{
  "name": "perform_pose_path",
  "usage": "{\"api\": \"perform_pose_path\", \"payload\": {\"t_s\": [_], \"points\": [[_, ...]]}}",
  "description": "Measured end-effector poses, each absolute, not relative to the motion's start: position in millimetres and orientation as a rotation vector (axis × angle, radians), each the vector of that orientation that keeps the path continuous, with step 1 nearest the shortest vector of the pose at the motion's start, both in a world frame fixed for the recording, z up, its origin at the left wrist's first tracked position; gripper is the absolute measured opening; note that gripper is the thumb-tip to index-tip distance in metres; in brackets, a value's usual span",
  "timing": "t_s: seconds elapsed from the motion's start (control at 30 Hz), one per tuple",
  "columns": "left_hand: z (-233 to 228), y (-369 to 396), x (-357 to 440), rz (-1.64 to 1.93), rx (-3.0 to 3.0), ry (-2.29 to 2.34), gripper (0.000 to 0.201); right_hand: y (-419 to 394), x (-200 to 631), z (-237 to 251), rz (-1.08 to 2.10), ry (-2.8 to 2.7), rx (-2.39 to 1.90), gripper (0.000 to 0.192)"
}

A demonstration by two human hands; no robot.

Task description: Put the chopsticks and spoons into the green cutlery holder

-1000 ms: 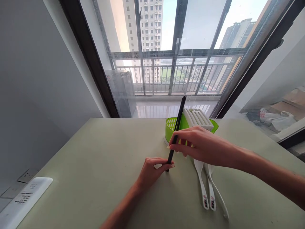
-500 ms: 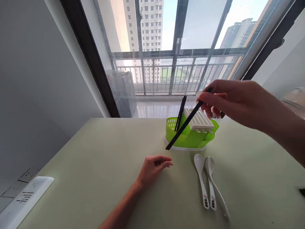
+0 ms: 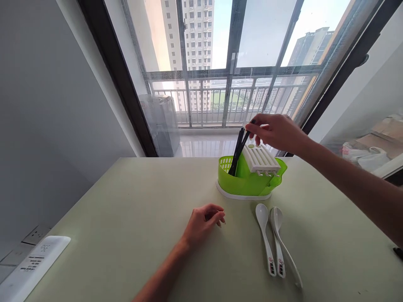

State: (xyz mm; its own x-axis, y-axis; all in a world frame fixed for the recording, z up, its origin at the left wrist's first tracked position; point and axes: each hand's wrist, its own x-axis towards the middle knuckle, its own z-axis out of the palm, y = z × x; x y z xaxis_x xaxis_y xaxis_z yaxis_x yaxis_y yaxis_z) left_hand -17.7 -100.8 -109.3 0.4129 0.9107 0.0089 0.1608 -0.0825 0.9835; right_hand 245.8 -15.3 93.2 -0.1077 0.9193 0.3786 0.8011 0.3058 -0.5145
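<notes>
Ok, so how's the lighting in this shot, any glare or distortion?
Head view: daylight through the window, sky nearly white at right; head view: left wall dim; head view: window frames splay, perhaps wide-angle stretch; head view: black chopsticks partly merge into one dark cluster.

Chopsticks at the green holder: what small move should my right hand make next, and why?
Probably loosen your right hand's grip. It pinches a black chopstick, perhaps a pair, near the top, while the lower part appears to be inside the green holder, leaning beside other chopsticks.
</notes>
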Motion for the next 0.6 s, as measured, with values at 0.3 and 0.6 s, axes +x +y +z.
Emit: {"api": "perform_pose_path", "payload": {"t_s": [0.3,0.6], "points": [[-103,-102,-17,0.824,1.578,1.008,0.030,20,242,59,0.462,-2.065,-1.478,0.033],[-107,-101,-18,0.815,1.604,1.013,0.032,-5,238,73,0.093,-1.931,-1.529,0.040]]}}
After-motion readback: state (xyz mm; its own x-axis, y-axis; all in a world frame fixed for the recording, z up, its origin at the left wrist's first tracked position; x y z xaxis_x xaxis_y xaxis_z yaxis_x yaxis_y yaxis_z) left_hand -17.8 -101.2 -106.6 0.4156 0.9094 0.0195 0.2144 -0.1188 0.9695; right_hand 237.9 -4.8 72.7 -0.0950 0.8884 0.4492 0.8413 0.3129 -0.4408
